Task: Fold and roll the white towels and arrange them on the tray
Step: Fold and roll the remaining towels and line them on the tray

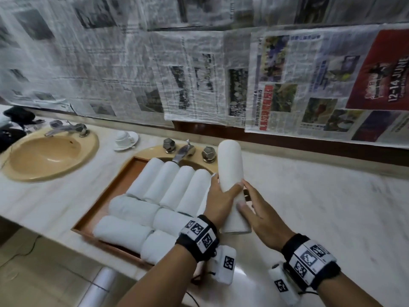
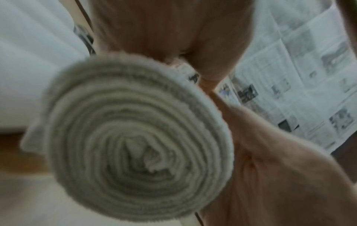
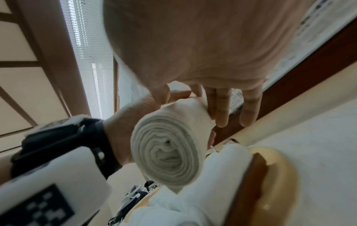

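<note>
A rolled white towel [image 1: 230,165] is held above the counter at the tray's right edge, its far end tilted up; its spiral end faces both wrist cameras [image 2: 135,145] [image 3: 168,152]. My left hand [image 1: 222,196] grips the roll around its middle, fingers wrapped round it. My right hand [image 1: 254,207] lies against the roll's right side with straight fingers [image 3: 222,110] and the thumb resting on the cloth. The wooden tray [image 1: 104,204] sits over a sink and holds several rolled white towels [image 1: 174,187] in rows.
A faucet [image 1: 183,151] with two knobs stands behind the tray. A second tan sink [image 1: 46,156] is at the left, with a cup and saucer [image 1: 125,139] between. Newspaper [image 1: 199,74] covers the wall. Marble counter [image 1: 332,207] stretches to the right.
</note>
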{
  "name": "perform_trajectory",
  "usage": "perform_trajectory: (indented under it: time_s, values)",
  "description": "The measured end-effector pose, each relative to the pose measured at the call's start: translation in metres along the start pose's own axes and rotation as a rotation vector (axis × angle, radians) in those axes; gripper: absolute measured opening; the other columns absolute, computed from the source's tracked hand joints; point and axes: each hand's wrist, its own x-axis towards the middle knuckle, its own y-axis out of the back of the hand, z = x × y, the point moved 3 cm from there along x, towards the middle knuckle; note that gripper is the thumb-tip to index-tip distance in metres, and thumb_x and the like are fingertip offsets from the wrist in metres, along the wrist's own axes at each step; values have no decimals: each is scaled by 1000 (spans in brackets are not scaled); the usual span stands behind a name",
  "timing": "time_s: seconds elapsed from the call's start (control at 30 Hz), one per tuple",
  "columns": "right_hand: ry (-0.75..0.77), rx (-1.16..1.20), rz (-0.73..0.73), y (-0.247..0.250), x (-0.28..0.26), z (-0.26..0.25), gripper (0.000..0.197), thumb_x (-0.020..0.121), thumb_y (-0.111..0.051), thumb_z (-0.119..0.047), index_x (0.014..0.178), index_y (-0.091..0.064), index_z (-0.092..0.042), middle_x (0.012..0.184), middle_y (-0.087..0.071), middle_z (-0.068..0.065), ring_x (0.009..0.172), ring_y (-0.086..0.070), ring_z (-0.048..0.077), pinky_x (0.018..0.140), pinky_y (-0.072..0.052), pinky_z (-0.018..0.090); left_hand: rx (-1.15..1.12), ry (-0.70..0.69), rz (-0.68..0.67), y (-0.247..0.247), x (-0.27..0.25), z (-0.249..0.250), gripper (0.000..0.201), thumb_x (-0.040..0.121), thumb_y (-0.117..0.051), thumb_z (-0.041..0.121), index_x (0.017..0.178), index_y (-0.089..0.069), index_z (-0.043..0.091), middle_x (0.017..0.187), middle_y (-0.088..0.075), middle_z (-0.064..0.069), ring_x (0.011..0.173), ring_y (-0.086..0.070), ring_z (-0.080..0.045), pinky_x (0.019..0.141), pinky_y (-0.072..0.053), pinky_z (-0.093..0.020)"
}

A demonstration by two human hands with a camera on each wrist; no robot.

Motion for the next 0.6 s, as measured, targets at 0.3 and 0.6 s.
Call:
perform_trajectory:
  time_s: [0.3, 0.6]
  values:
    - [-219, -364, 98, -169, 80, -68, 60, 103, -34, -53, 156, -21, -26, 162, -27, 1, 146, -25, 23, 118, -22, 44, 161, 4, -39, 252, 32, 6, 58, 81, -79, 41, 131, -54, 26, 115, -68, 1, 94, -71, -17, 80, -62, -41]
    - [-522, -802, -72, -267, 119, -48, 70, 101, -11, -60, 159, 8, -27, 163, 26, 7, 152, 19, 28, 120, 12, 54, 730, 177, -24, 419, 90, -39, 85, 75, -75, 45, 146, -37, 17, 133, -55, -9, 115, -57, -31, 97, -50, -47]
